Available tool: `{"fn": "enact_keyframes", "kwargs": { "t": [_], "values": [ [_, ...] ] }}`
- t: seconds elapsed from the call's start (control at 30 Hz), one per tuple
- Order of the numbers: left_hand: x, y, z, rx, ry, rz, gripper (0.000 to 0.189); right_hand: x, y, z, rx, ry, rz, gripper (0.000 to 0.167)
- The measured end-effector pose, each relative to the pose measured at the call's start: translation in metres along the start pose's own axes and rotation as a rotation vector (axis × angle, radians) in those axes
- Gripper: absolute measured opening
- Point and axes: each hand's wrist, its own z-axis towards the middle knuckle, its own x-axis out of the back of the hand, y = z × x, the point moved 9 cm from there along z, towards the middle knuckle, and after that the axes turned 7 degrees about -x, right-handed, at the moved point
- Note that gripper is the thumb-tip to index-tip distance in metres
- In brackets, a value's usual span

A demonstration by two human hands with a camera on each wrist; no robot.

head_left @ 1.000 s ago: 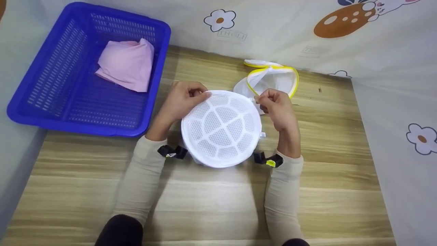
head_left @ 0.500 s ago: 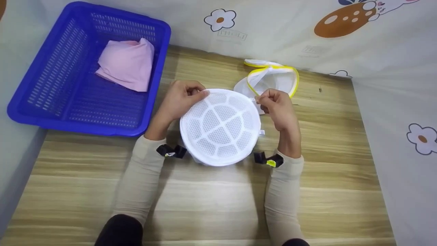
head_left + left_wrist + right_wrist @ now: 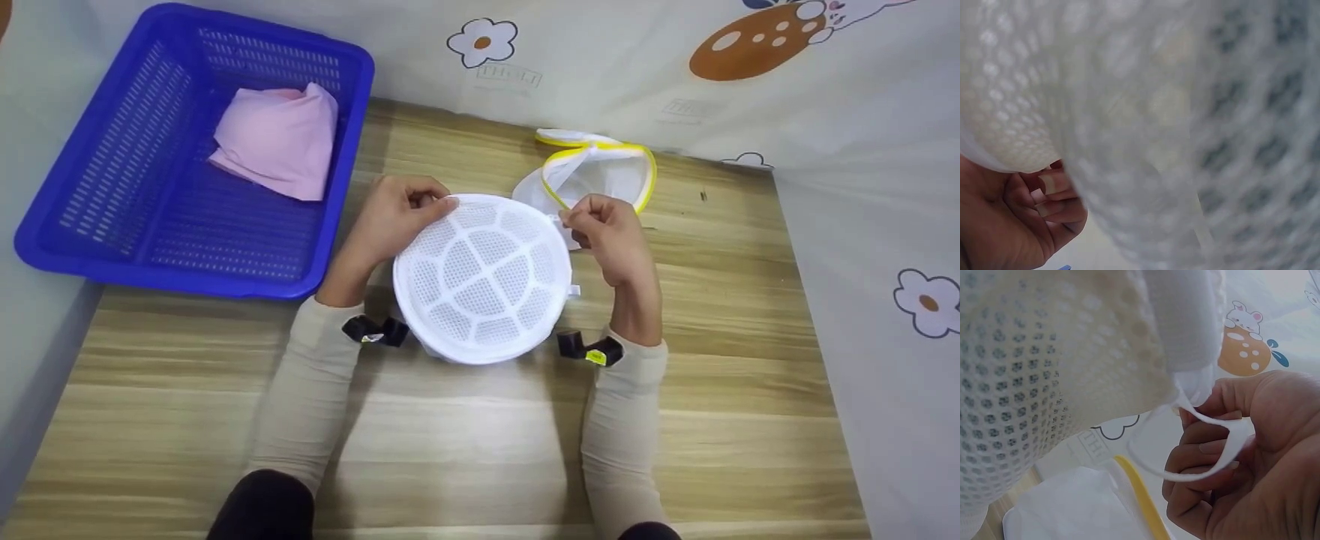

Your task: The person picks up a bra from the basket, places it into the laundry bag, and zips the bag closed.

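Observation:
A white mesh laundry bag [image 3: 484, 274] with a round ribbed lid is held up off the table between both hands. My left hand [image 3: 401, 214] grips its upper left rim, thumb on top and the other fingers curled behind. At the upper right edge my right hand [image 3: 611, 236] pinches a small white piece, which looks like the zipper pull. A white loop [image 3: 1202, 225] is not plain there, while the right wrist view shows a thin white loop [image 3: 1230, 450] hanging by the fingers. Mesh fills most of the left wrist view.
A blue plastic basket [image 3: 176, 281] stands at the left with a folded pink cloth [image 3: 281, 142] in it. Behind my right hand lies another white mesh bag [image 3: 622, 176] with yellow trim. Printed white sheeting [image 3: 600, 67] walls the back and right of the wooden table [image 3: 465, 450].
The mesh bag has shifted slightly up and left, along with my left hand. My right hand keeps its pinch and has hardly moved.

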Motion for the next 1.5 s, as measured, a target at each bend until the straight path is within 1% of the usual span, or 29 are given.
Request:
{"fn": "enact_keyframes", "kwargs": {
  "t": [0.23,0.43,0.7,1.0,1.17,1.3,1.5],
  "values": [
    [-0.0001,-0.0004,-0.0006,0.003,-0.003,-0.015,0.01,0.0002,-0.0005,-0.001,0.006,0.0,-0.005,0.018],
    [0.0008,-0.0007,-0.0003,0.009,-0.001,-0.008,0.01,0.0015,-0.0003,-0.0005,0.001,0.015,-0.022,0.018],
    [0.0015,-0.0024,-0.001,0.016,0.0,-0.002,0.01,0.0017,0.0002,0.0,0.002,0.011,-0.044,0.018],
    [0.0013,-0.0026,-0.0004,0.035,0.003,-0.005,0.011,0.0018,-0.0007,-0.0011,-0.002,0.009,-0.029,0.018],
    [0.0005,-0.002,0.0,0.028,0.0,-0.012,0.011,0.0013,-0.0004,-0.0013,0.006,-0.002,-0.006,0.018],
    [0.001,-0.0008,-0.0002,0.02,-0.001,-0.026,0.011,0.0012,-0.0011,-0.0016,0.011,-0.004,-0.015,0.017],
    [0.0012,-0.0024,-0.0005,0.043,0.001,-0.043,0.01,0.0009,-0.0026,-0.0021,0.018,-0.007,-0.024,0.016]
  ]
}}
